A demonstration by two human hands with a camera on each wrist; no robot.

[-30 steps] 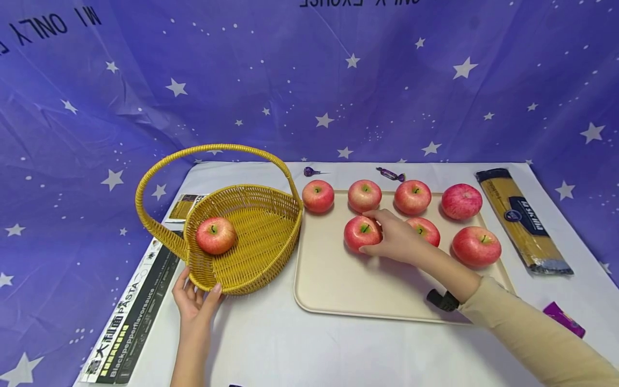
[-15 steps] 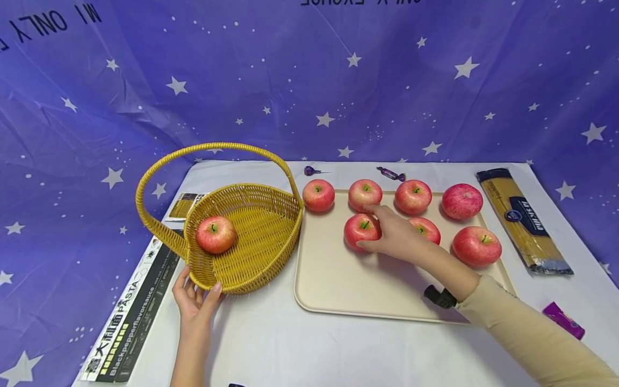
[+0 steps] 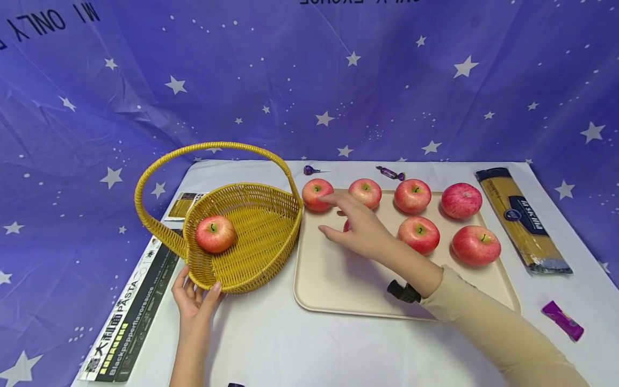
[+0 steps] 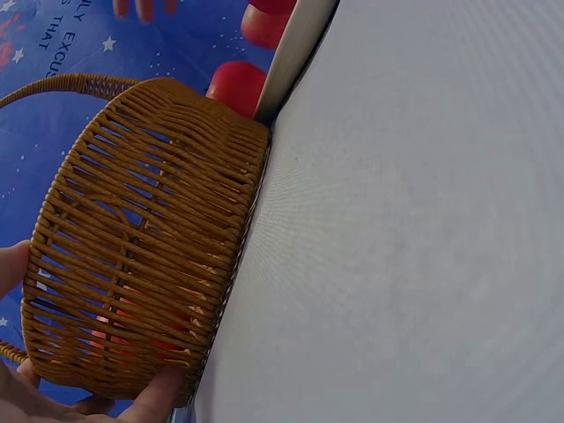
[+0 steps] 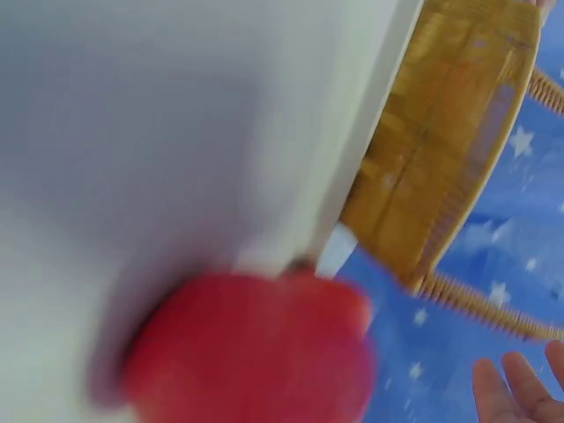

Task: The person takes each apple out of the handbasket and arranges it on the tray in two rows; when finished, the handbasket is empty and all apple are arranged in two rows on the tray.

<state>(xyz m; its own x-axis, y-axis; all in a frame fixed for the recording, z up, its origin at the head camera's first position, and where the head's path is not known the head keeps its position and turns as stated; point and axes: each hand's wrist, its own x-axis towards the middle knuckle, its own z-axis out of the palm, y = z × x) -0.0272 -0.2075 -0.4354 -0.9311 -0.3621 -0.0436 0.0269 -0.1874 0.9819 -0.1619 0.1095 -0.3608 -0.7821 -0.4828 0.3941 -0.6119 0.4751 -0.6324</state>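
One red apple (image 3: 215, 235) lies in the yellow woven wicker basket with a hoop handle (image 3: 271, 252), against its left wall; nothing else is in it. The basket stands toward the left edge of the white-covered counter (image 3: 300, 349), just beside the flat beige tray (image 3: 338, 290).

Five red apples lie bare on the tray: three along its far edge (image 3: 366, 192) (image 3: 412, 195) (image 3: 461, 200) and two nearer its right side (image 3: 418, 235) (image 3: 476, 245). A seventh red apple (image 3: 316, 194) sits at the tray's far left corner, close to the basket's rim; whether it rests on the tray or just off it cannot be told.

The right grip (image 3: 360, 231) is spread over the half-hidden apple (image 3: 345, 226) in the tray's left half, with only a sliver of red showing under the palm. Whether the fingers have closed round it cannot be told, and the right wrist view is too blurred to help.

The left grip (image 3: 193, 303) holds the basket's near wall, thumb and fingers pressed against the weave.

A long packet of spaghetti (image 3: 524, 220) lies along the counter's right edge.
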